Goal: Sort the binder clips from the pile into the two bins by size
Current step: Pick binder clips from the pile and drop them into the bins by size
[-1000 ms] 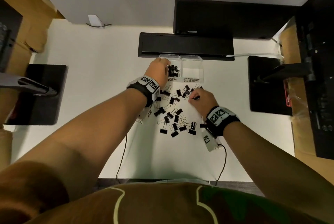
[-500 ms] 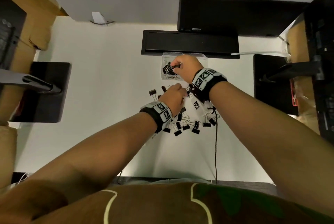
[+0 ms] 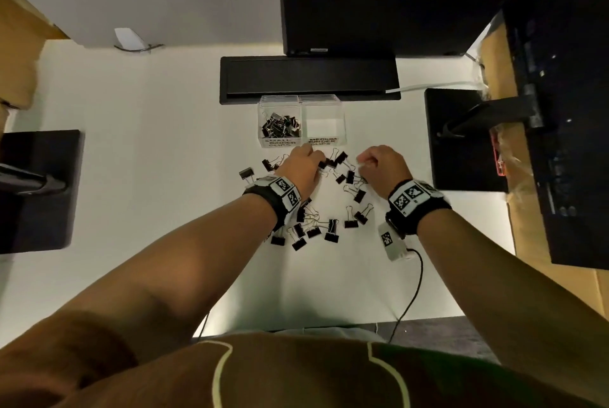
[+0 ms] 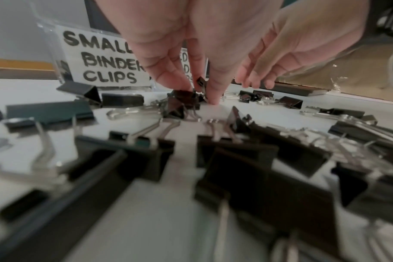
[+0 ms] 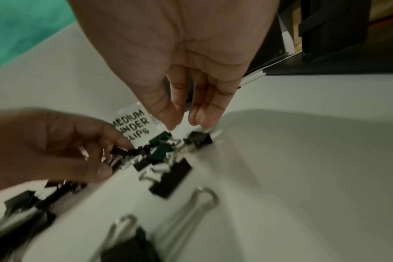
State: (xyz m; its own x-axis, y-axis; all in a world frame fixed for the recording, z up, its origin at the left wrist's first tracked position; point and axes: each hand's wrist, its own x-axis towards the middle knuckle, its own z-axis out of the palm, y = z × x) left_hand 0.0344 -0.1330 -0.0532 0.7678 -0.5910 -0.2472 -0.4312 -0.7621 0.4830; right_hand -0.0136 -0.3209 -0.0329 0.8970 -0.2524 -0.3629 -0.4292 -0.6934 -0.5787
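While the left hand (image 3: 301,168) pinches a small binder clip (image 4: 201,84) at the pile's (image 3: 329,203) upper edge, the right hand (image 3: 384,168) hovers empty, fingers loosely curled. Above stand the half-filled small-clip bin (image 3: 280,124) and the medium-clip bin (image 3: 324,124), before a black monitor base (image 3: 309,80).

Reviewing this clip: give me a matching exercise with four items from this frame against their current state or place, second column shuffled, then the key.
Items
1. small-clips bin
2. medium-clips bin
3. left hand
4. right hand

States
A. holds no clips
B. pinches a small clip in the pile
C. hovers over the pile, fingers holding nothing
D. holds a heap of black clips

Pairs: 1-D, 2-A, 3-B, 4-C
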